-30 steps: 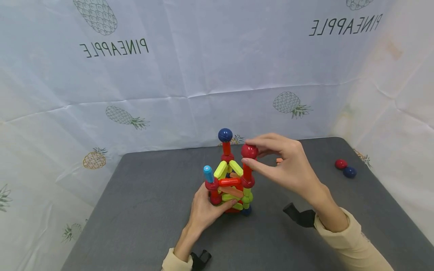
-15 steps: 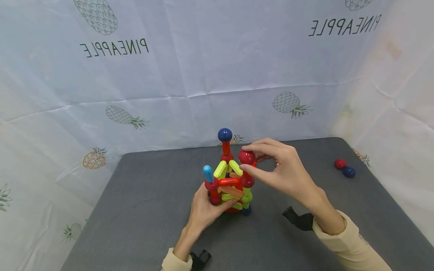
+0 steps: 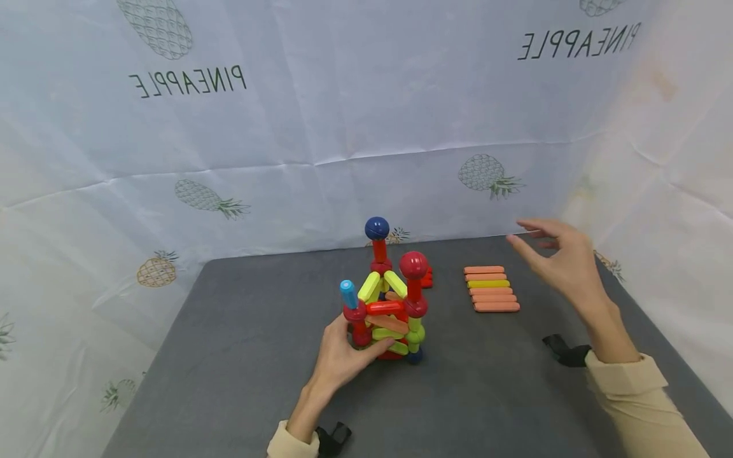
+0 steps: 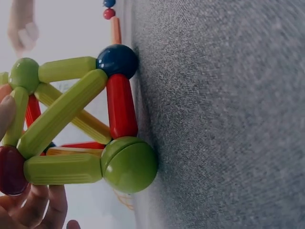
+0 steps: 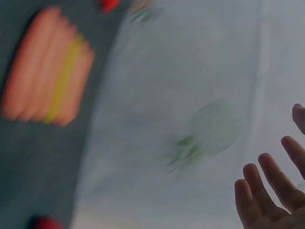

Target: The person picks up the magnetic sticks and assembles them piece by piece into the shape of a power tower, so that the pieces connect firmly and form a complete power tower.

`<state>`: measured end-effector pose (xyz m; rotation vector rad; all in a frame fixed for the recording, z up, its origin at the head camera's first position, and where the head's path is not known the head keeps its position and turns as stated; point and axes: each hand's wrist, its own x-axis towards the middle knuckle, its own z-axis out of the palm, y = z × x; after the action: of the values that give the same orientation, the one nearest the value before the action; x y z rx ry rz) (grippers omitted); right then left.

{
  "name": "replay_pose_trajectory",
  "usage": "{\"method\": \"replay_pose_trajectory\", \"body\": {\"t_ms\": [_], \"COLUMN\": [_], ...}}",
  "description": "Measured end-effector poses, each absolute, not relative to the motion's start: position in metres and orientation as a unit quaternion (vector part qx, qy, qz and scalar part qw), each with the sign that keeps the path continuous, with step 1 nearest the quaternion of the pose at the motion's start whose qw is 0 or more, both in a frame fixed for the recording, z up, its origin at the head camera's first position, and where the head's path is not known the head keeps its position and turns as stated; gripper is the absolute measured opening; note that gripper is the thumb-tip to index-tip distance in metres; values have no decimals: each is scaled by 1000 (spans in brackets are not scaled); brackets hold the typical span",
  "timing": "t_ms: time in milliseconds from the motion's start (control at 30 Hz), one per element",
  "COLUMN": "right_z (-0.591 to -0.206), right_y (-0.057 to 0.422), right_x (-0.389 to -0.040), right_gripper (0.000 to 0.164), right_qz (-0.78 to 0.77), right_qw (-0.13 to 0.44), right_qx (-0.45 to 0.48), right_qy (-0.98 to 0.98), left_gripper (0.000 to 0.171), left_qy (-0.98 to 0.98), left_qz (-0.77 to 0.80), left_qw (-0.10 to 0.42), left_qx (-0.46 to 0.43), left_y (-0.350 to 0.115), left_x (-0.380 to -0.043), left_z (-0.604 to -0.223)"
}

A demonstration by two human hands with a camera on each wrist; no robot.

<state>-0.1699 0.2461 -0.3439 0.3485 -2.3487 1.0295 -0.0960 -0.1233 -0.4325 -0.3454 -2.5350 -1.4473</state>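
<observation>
On the grey table stands a magnetic stick-and-ball structure (image 3: 387, 324) of green, red and orange sticks joined by coloured balls. My left hand (image 3: 342, 356) grips its lower left side, thumb across the front; in the left wrist view, fingers (image 4: 56, 202) show by a dark red ball (image 4: 12, 171). A red ball (image 3: 413, 264) tops the structure's right upright, a blue ball (image 3: 376, 228) the rear one. A light blue stick (image 3: 348, 294) rises at the left without a ball on top. My right hand (image 3: 564, 264) holds nothing, raised over the table's right side with fingers spread.
A row of orange sticks (image 3: 497, 307) with one yellow stick (image 3: 488, 284) lies right of the structure. Red sticks (image 3: 427, 280) lie behind it. The left wrist view shows a loose red ball (image 4: 109, 14) and blue ball (image 4: 109, 3). A pineapple-print sheet (image 3: 343, 127) hangs behind the table.
My right hand lowered the red ball onto the right upright, let go and moved away to the right, uncovering the row of sticks. My left hand keeps its grip.
</observation>
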Motion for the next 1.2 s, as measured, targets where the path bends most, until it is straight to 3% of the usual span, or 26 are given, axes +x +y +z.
{"method": "replay_pose_trajectory", "body": {"t_ms": [267,467,667,767,833,933,1033,1100,1200], "right_z": [-415,-443,-448,-448,-447,-446,-442,-436,-421], "right_y": [336,364,366,367,368,369,365,357,339], "right_x": [-194,-191,-187,-186,-185,-184,-182,-180,-177], "right_gripper": [46,49,46,47,47,47,49,49,50], "right_qz": [256,236,250,252,252,251,256,265,285], "right_qw": [178,92,58,53,53,52,64,78,111], "right_qx": [5,-54,-77,-77,-74,-69,-59,-47,-21], "right_qy": [-950,-966,-963,-963,-963,-964,-963,-960,-952], "left_gripper": [53,49,35,27,39,78,113,118,114], "left_qy": [-866,-870,-844,-818,-814,-825,-838,-838,-828], "left_qz": [-480,-476,-484,-501,-505,-497,-480,-477,-489], "left_qw": [87,55,-41,-46,-6,34,-13,-58,-92], "left_qx": [-113,-114,-229,-279,-287,-268,-260,-259,-257], "left_y": [-132,-140,-160,-166,-167,-163,-157,-153,-150], "left_x": [-95,-92,-93,-96,-97,-99,-101,-105,-109], "left_z": [-434,-432,-426,-426,-426,-424,-420,-419,-419]}}
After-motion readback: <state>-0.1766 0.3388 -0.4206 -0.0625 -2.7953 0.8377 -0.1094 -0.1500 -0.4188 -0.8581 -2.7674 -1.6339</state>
